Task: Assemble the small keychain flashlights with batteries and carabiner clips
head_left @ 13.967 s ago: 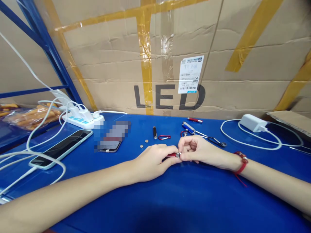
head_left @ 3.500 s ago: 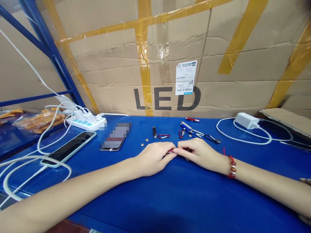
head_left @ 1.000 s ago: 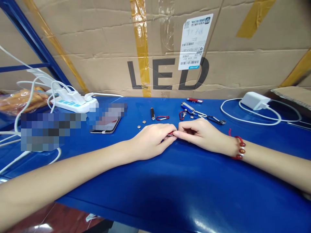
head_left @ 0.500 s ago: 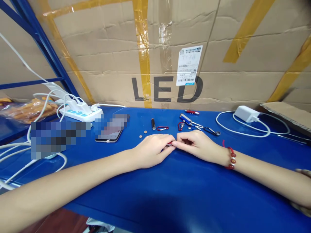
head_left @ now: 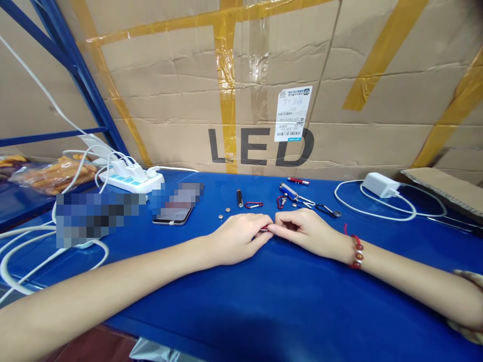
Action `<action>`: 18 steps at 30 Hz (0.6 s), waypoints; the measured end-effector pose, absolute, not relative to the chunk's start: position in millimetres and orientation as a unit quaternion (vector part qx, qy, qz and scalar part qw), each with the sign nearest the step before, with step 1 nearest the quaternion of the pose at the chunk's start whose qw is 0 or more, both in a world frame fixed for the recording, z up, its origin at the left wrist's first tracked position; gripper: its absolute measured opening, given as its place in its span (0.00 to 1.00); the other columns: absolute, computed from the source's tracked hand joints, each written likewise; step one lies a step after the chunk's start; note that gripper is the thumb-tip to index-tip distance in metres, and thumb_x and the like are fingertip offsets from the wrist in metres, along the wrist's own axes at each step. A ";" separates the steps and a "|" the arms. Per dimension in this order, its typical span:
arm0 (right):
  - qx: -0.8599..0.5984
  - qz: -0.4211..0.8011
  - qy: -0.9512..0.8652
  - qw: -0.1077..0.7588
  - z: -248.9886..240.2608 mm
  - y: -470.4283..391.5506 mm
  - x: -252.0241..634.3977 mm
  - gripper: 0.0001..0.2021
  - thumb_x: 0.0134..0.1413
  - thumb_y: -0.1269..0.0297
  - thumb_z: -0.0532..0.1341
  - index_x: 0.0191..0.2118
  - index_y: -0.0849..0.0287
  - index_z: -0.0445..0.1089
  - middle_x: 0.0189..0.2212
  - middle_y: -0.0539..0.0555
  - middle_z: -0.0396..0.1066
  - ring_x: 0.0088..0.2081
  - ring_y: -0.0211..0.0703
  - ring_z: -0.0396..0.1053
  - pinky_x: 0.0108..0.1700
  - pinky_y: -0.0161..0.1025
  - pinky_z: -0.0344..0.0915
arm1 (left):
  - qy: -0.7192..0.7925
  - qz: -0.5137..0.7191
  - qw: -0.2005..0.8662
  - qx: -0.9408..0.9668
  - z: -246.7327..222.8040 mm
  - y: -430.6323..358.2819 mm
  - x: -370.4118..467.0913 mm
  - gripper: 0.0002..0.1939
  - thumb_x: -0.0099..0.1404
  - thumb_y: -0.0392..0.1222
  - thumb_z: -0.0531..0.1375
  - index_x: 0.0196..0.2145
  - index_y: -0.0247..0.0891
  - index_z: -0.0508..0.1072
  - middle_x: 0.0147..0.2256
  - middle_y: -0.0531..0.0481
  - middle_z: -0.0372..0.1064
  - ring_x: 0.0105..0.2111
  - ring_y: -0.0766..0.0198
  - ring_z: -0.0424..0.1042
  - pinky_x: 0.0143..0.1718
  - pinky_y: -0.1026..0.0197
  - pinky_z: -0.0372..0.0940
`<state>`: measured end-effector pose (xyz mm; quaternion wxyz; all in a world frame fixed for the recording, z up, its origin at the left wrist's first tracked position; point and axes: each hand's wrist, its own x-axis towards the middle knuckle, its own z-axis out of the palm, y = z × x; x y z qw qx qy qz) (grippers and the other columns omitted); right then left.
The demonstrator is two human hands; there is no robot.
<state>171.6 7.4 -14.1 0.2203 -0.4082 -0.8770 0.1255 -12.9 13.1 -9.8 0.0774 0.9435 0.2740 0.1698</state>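
Note:
Between the fingers of my left hand [head_left: 241,236] is a small red metal tube [head_left: 265,228], mostly hidden by the fingers. The thumb and forefinger of my right hand [head_left: 307,229] are pinched at the tube's right end; whether they hold a separate small part I cannot make out. Just beyond my hands lie a short black tube [head_left: 240,198], a red carabiner [head_left: 253,205] and silver button cells [head_left: 228,209]. Behind my right hand are another red carabiner [head_left: 281,202], a blue tube [head_left: 289,192], a black carabiner clip [head_left: 327,210] and a red tube [head_left: 298,181].
On the blue tabletop [head_left: 241,306] a phone [head_left: 177,213] lies at left, near a white power strip [head_left: 130,181] with cables. A white charger [head_left: 380,185] with a looped cable sits at right. A large cardboard box [head_left: 169,100] marked LED stands along the back.
The view has tilted slightly, so the scene sits a little lower in the picture. Both hands keep nearly the same pose around the red tube.

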 end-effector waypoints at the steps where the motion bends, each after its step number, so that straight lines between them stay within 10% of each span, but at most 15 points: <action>1: -0.408 0.126 -0.877 0.220 -14.4 7.2 172.0 0.19 0.56 0.54 0.50 0.20 0.60 0.55 0.16 0.45 0.56 0.20 0.31 0.53 0.24 0.30 0.48 | 0.274 0.171 0.078 0.943 -10.0 13.3 -12.9 0.09 0.65 0.39 0.46 0.32 0.36 0.63 0.31 0.51 0.65 0.31 0.65 0.65 0.32 0.64 0.59; 18: -0.398 0.111 -0.883 0.224 -17.8 8.9 173.2 0.18 0.55 0.55 0.51 0.19 0.60 0.55 0.15 0.44 0.54 0.19 0.30 0.51 0.23 0.30 0.47 | 0.266 0.171 0.078 0.946 -12.9 14.9 -13.0 0.08 0.65 0.39 0.46 0.33 0.36 0.63 0.32 0.50 0.65 0.32 0.64 0.65 0.34 0.64 0.59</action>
